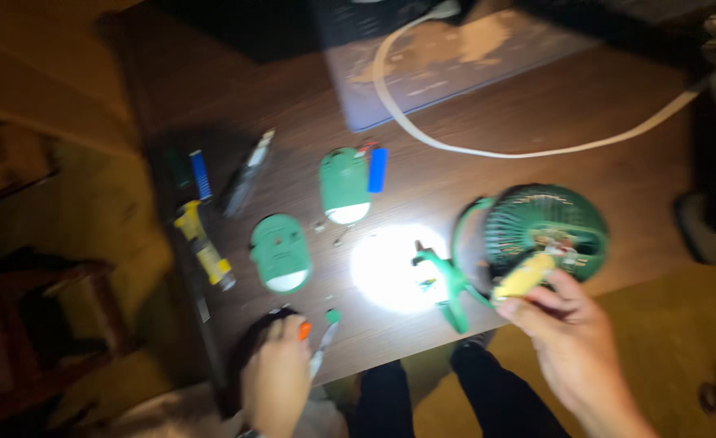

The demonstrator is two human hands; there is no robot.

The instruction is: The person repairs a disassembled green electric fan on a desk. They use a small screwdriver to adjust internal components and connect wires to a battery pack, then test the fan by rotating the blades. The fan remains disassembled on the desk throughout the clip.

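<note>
Fingers: right hand [573,337] clamped on yellow screwdriver [524,276] at green fan [546,231]; left hand [277,369] closed over dark tool [281,320]. 2 green covers [281,253] already off, left of fan; reassembly remains.

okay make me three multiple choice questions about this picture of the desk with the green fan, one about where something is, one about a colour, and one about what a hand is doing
1. Where does the blue battery lie?
A. Beside the upper green shell
B. Inside the fan
C. On the floor

2. What colour is the handle of the tool in the right hand?
A. Red
B. Yellow
C. Black

3. What is the left hand doing?
A. Lifting the fan
B. Holding the white cable
C. Resting at the near edge of the table by small tools

Answers:
1 A, the battery sits just right of the upper shell.
2 B, the handle against the fan grille shows yellow.
3 C, the hand lies low at the table edge, its fingers by an orange-tipped piece; the blur hides whether it grips anything.
</note>
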